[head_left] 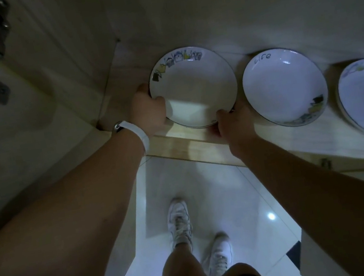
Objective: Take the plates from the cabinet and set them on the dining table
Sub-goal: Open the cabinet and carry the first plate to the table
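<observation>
White round cartoon-rimmed ceramic plate [194, 87] at front of pale wooden cabinet shelf [189, 147] | our left hand [147, 110] grips its left rim | our right hand [231, 124] grips its near rim

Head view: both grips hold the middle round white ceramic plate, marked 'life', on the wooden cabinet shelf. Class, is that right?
No. The head view shows the left grip and right grip holding the leftmost round white plate with cartoon figures on its rim; the middle 'life' plate lies untouched on the wooden cabinet shelf.
</observation>
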The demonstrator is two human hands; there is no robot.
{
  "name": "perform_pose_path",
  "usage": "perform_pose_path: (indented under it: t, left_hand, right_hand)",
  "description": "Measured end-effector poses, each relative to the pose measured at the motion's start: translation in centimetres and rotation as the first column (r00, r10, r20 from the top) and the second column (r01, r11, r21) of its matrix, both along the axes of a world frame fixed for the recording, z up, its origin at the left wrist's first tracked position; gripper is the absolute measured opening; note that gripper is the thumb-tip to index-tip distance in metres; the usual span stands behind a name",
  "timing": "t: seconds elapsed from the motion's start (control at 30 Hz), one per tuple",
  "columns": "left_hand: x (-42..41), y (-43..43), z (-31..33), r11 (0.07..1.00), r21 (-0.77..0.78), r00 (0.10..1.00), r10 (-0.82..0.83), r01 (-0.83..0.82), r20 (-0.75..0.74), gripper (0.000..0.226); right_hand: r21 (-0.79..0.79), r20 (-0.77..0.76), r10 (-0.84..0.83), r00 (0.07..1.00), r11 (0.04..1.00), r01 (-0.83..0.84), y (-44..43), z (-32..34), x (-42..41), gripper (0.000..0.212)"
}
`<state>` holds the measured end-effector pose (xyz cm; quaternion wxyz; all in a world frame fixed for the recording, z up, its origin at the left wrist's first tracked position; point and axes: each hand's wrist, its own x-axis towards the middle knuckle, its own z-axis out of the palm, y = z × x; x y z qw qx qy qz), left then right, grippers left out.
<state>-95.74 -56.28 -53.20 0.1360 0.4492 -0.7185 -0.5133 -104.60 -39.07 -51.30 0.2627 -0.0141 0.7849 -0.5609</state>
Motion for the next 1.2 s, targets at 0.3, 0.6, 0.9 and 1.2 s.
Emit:
perform_pose_path:
  t: [0.3,0.6,0.9,1.2]
  left_hand:
    - [0.9,3.0,5.2,0.99,0.121,0.996,-0.06,0.068,-0.068,0.025]
    - [4.6,11.7,10.9,0.912,0.408,0.992,0.005,0.048,-0.128,0.029]
    - [5.9,21.0,17.3,0.852,0.498,0.975,-0.061,0.163,-0.215,0.043]
    - [4.9,28.7,24.9,0.788,0.535,0.947,-0.193,0.305,-0.255,0.048]
  right_hand:
    - [0.004,0.01,0.006,1.0,1.0,-0.006,5.6,3.8,2.0,0.028]
    - [0.065,0.065,-0.007,0.998,0.998,0.003,15.3,9.0,3.5,0.025]
    - [-0.001,0.07,-0.092,0.993,0.996,0.093,25.2,15.8,5.7,0.036]
    - [-0.118,-0.011,-0.232,0.973,0.966,0.23,34.2,24.0,6.9,0.032]
